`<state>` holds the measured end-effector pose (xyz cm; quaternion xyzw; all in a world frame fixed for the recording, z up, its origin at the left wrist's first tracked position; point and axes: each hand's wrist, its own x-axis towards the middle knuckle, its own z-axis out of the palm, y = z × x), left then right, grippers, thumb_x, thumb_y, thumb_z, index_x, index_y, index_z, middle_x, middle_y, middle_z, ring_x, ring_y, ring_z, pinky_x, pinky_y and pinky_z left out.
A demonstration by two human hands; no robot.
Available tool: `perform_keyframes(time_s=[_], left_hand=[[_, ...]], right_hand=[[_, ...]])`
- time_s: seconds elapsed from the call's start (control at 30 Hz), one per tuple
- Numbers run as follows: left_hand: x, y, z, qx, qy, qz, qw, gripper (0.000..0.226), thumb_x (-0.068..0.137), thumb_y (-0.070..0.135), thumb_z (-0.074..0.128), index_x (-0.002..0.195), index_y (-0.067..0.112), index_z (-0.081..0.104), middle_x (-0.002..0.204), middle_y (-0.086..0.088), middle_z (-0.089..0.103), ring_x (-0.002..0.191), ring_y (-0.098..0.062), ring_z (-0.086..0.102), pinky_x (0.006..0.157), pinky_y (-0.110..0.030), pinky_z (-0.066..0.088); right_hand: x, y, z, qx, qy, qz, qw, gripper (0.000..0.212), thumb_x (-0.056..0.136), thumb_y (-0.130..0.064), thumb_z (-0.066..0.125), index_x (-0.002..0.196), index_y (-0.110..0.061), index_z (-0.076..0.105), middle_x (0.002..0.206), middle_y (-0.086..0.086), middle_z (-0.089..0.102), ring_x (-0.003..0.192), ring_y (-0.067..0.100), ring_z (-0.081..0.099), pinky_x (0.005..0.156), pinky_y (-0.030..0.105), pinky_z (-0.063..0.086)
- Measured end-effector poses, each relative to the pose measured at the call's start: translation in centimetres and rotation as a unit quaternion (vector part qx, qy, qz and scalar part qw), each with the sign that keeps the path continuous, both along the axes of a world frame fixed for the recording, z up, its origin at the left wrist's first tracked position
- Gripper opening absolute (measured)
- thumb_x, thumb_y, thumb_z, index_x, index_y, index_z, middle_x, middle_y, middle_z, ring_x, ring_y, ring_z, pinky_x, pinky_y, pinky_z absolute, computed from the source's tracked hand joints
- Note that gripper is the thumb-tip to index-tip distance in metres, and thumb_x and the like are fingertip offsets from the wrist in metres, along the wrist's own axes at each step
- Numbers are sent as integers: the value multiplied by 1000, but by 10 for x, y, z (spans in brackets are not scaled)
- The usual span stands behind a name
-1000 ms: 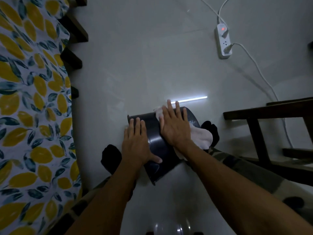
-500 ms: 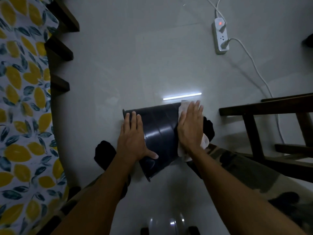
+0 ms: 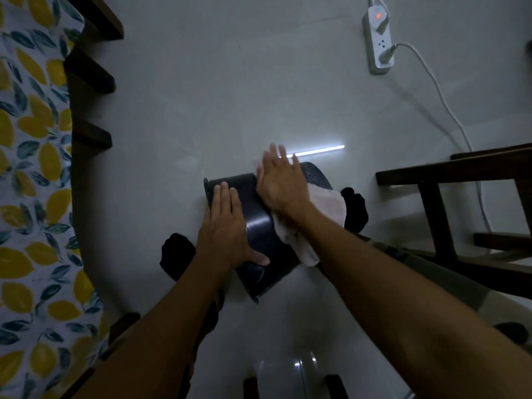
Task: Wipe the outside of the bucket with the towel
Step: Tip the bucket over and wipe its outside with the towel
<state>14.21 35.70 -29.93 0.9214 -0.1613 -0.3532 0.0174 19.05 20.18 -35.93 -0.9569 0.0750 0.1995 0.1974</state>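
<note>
A dark bucket [image 3: 259,226] lies on its side on the pale floor, its rim toward the left and its base toward the right. My left hand [image 3: 227,228] rests flat on the bucket's wall near the rim, fingers spread, thumb out. My right hand [image 3: 280,182] presses a white towel [image 3: 322,208] flat against the upper wall, fingers reaching past the far edge. Most of the towel trails out from under my palm and wrist toward the right.
A bed with a lemon-print sheet [image 3: 31,168] and dark wooden slats [image 3: 92,73] runs along the left. A dark wooden chair frame [image 3: 449,203] stands at the right. A power strip [image 3: 378,38] with white cables lies at the top right. My sock-clad feet [image 3: 355,208] flank the bucket.
My right hand has slid with the towel from the bucket's right side toward the left, up over the middle of the wall. The left hand has stayed in place on the bucket.
</note>
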Motion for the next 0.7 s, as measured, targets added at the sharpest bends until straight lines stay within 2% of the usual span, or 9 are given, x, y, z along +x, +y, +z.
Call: perform_keyframes(time_s=[0.07,0.13,0.17,0.23,0.3,0.37,0.47,0.6,0.7], left_hand=[[-7,-3,5,-7,-8,11,1000,168,43,87,74,155,-2,-16,162,-22,-23,151,-35,-18,120,-42,-7],[-8,-4,7,-10,-8,18,1000,168,43,86,75,155,-2,-15,162,-22,-22,151,-35,-18,121,-41,-6],[-6,-5,8,-12,-6,22,1000,168,43,85,76,155,-1,-15,162,-21,-23,151,-35,-18,120,-41,-6],[-3,-8,11,-16,7,32,999,168,43,82,79,155,1,-16,163,-19,-24,151,-33,-19,120,-40,-6],[-2,-11,17,-20,17,42,999,169,42,80,81,156,3,-16,163,-17,-24,151,-32,-20,120,-40,-4],[-4,-15,24,-22,24,53,998,168,42,76,84,156,4,-15,164,-14,-24,151,-30,-21,120,-41,-1],[-2,-19,37,-51,46,75,995,161,48,63,90,157,5,-14,165,-12,-22,152,-27,-19,122,-42,3],[9,-14,54,-96,34,74,992,150,60,42,93,157,5,-15,165,-9,-20,152,-22,-18,120,-30,-3],[23,-12,68,-65,-44,-15,997,142,65,35,92,157,4,-12,166,-12,-17,153,-22,-15,114,-26,-6]], right_hand=[[14,-34,-12,-13,35,-48,998,59,106,-36,14,153,-9,38,166,13,24,155,29,16,124,51,13],[10,-65,-13,-25,51,-83,995,60,105,-39,12,141,-15,52,158,14,38,151,32,25,121,53,22],[3,-74,-10,-24,36,-101,994,58,105,-38,13,132,-14,58,149,15,49,145,35,36,115,52,31],[-16,-77,-1,-13,-21,-166,986,51,107,-34,19,113,-11,63,121,12,64,120,33,56,91,42,45],[-38,-71,11,2,-59,-264,963,47,108,-35,21,109,-11,62,110,7,63,103,27,60,77,35,41],[-60,-63,21,12,-70,-306,949,41,108,-32,25,113,-9,59,113,9,63,105,29,60,81,37,48],[-77,-62,34,27,-55,-280,958,33,107,-21,32,122,-2,55,127,18,60,121,36,55,101,47,48],[-79,-61,51,98,-31,-316,943,38,110,-27,29,127,-3,54,125,18,63,112,35,63,93,41,52],[-80,-50,51,152,5,-366,918,42,110,-35,26,128,-7,52,114,15,66,103,32,66,78,34,49]])
